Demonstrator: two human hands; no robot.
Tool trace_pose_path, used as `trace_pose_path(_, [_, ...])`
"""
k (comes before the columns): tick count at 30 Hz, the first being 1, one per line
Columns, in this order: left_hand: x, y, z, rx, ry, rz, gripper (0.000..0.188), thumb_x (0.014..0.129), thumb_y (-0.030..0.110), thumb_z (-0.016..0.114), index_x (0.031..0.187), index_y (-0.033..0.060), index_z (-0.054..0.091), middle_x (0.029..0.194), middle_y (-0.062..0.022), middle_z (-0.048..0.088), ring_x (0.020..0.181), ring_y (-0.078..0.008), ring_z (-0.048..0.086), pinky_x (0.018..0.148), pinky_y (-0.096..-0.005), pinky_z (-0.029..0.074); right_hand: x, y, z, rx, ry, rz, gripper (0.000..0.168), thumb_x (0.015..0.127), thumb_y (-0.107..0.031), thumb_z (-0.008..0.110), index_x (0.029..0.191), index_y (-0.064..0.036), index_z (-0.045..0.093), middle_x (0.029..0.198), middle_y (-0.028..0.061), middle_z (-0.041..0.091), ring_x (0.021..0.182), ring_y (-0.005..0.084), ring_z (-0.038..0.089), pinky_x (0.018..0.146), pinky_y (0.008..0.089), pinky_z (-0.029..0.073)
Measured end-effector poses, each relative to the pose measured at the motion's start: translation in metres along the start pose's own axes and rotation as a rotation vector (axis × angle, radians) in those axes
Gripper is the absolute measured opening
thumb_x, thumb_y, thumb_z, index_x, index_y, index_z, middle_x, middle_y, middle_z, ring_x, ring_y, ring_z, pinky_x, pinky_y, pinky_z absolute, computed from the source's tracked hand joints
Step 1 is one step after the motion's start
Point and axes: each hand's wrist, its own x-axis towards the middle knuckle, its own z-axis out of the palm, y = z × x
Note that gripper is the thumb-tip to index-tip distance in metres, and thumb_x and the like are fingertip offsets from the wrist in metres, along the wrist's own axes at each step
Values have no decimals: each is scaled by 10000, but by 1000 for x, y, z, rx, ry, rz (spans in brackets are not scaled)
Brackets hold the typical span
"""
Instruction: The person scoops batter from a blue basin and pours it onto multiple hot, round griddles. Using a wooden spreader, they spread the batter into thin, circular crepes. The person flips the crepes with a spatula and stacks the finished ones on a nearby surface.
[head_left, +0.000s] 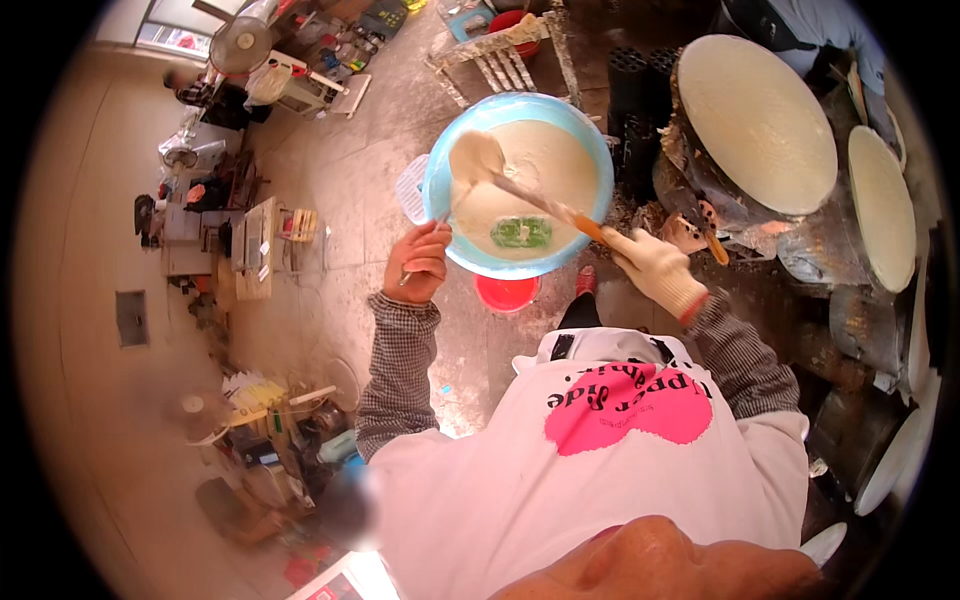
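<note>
A light-blue basin of pale batter stands before me. My right hand, in a white knit glove, grips the orange handle of a spatula-like tool. Its broad, batter-coated head is over the left part of the basin. My left hand is bare and closed around a thin metal utensil at the basin's left rim. The utensil's upper end runs toward the coated head; whether they touch is unclear. A green object, perhaps a plastic scraper, lies in the batter near me.
Round griddles covered with a pale layer stand on the right. Black honeycomb coal briquettes are stacked beside them. Beyond the basin is a batter-splashed chair; a red bowl sits below its near rim. A person is at upper right.
</note>
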Motion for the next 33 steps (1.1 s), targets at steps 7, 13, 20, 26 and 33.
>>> trace_pose_path(7, [50,-78,-51,-24,126,-224,340,1053,214,268,1018,-69,452,653,-23,402,423,-107,421,365,-242,410,-193,54,-77,-115,132,380,407,848,-219,667,1246,-291,626,786,77,549,695,288,605,590,402,483])
trace_pose_path(13, [130,-180,-9,504,190,-507,374,1061,218,266,1114,-90,471,637,-21,400,387,-90,417,324,-241,406,-263,67,-76,450,791,539,374,897,-172,656,1245,-42,621,932,71,671,800,156,641,725,318,511])
trace_pose_path(20, [294,-344,61,839,100,-1044,340,1058,234,334,1078,-47,525,664,2,417,392,-57,385,311,-211,371,-316,100,-121,995,987,941,410,932,-249,621,1269,-16,586,784,-32,556,614,31,466,555,200,399])
trace_pose_path(26, [424,-487,70,787,115,-1356,343,1055,218,342,1065,-80,511,673,-22,424,416,-78,409,338,-219,397,-376,143,-167,972,1297,1036,409,944,-248,604,1275,-10,575,789,-35,550,613,29,461,555,194,393])
trace_pose_path(33, [532,-636,68,776,181,-1578,315,1056,190,320,1074,-104,432,675,-34,396,435,-97,421,351,-230,394,-430,198,-207,957,1552,1139,402,947,-255,610,1263,-8,573,813,-33,565,630,29,487,552,185,398])
